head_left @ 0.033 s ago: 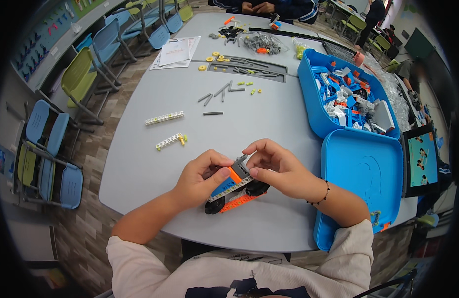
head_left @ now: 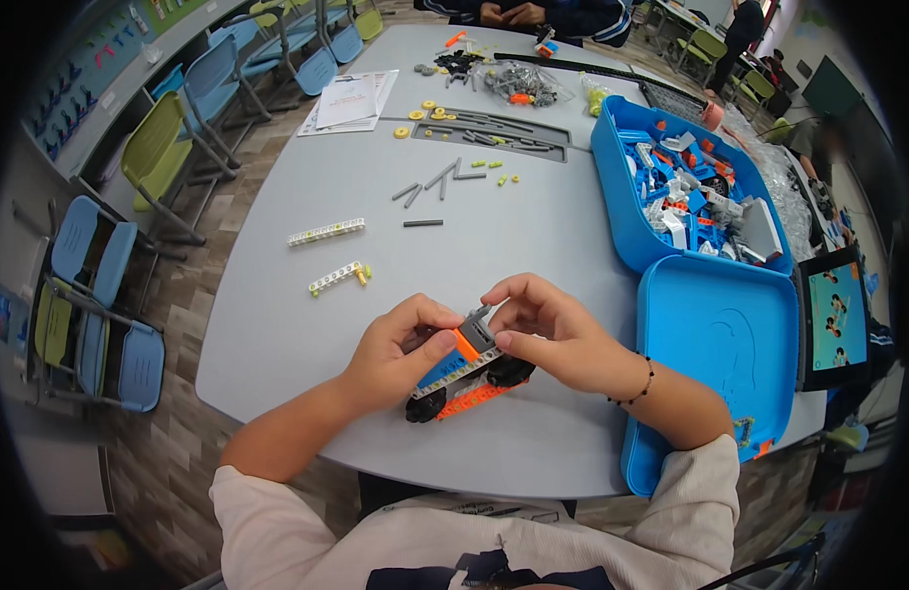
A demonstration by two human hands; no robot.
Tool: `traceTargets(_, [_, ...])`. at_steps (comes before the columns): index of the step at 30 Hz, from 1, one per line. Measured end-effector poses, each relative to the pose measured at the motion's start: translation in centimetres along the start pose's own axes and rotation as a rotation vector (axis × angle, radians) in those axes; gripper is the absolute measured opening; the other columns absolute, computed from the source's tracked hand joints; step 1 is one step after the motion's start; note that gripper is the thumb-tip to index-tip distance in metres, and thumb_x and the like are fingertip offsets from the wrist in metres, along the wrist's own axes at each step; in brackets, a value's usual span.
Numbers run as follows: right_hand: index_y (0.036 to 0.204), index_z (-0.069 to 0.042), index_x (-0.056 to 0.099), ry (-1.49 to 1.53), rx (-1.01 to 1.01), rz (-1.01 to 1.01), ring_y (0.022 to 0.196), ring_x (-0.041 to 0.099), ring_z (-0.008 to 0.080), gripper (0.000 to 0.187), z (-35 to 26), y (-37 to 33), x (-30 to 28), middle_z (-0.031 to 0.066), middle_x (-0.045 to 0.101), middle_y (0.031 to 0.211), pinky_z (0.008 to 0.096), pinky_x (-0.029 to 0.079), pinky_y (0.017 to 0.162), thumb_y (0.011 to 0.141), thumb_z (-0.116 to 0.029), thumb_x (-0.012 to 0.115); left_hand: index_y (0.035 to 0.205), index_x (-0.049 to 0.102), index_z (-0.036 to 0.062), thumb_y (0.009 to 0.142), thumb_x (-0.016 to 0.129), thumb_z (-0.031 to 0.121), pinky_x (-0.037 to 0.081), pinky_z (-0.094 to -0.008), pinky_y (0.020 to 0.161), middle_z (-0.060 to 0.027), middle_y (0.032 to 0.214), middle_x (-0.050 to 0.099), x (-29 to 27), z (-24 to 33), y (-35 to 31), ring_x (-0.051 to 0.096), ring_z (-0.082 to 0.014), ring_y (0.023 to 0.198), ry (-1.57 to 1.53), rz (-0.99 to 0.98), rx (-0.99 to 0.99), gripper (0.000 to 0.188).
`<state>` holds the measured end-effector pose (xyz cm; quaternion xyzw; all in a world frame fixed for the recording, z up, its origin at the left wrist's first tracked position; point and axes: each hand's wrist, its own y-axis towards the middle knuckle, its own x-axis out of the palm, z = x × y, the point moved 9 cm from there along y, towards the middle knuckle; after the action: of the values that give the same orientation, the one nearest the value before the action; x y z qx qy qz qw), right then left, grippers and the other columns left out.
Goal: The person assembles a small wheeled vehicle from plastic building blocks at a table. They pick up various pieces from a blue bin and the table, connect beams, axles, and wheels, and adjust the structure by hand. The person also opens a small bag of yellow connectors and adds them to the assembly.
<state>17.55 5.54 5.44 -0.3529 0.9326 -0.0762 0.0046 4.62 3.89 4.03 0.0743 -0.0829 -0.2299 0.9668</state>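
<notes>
Near the front of the table I hold a building-block model (head_left: 442, 374) with a blue and orange body, white and orange beams and black wheels. My left hand (head_left: 397, 352) is closed on its upper left side, thumb on the orange part. At its top sits a grey block (head_left: 480, 334), tilted with the model. My right hand (head_left: 562, 339) is closed at that block, thumb and fingers bent round its right side. The fingertips behind the block are partly hidden. Beyond my left hand lie a white beam with pegs (head_left: 336, 279) and a longer white beam (head_left: 325, 232).
Several grey rods (head_left: 423, 223) lie mid-table, with a grey parts tray (head_left: 435, 135) and yellow rings behind. On the right stands an open blue case (head_left: 621, 231) of bricks, its lid (head_left: 705, 295) toward me, beside a tablet (head_left: 834, 315). Papers (head_left: 348, 103) lie far left; a person sits opposite.
</notes>
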Motion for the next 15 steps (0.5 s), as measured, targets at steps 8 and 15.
traceTargets(8, [0.119, -0.005, 0.047, -0.099, -0.077, 0.014, 0.094, 0.058, 0.013, 0.035, -0.71, 0.47, -0.27, 0.0049, 0.059, 0.095, 0.0302, 0.045, 0.087, 0.087, -0.009, 0.06, 0.109, 0.052, 0.0027, 0.095, 0.052, 0.011, 0.045, -0.0283, 0.088, -0.0056, 0.104, 0.058, -0.44, 0.06, 0.56, 0.056, -0.0099, 0.098, 0.02, 0.004, -0.01, 0.016])
traceTargets(15, [0.122, -0.006, 0.047, -0.113, -0.091, 0.014, 0.092, 0.058, 0.0119, 0.037, -1.01, 0.5, -0.14, 0.0044, 0.058, 0.094, 0.0282, 0.046, 0.085, 0.087, -0.008, 0.059, 0.11, 0.051, 0.0025, 0.095, 0.053, 0.013, 0.045, -0.0283, 0.089, -0.0062, 0.103, 0.058, -0.31, 0.15, 0.57, 0.057, -0.0101, 0.098, 0.02, 0.007, -0.041, 0.019])
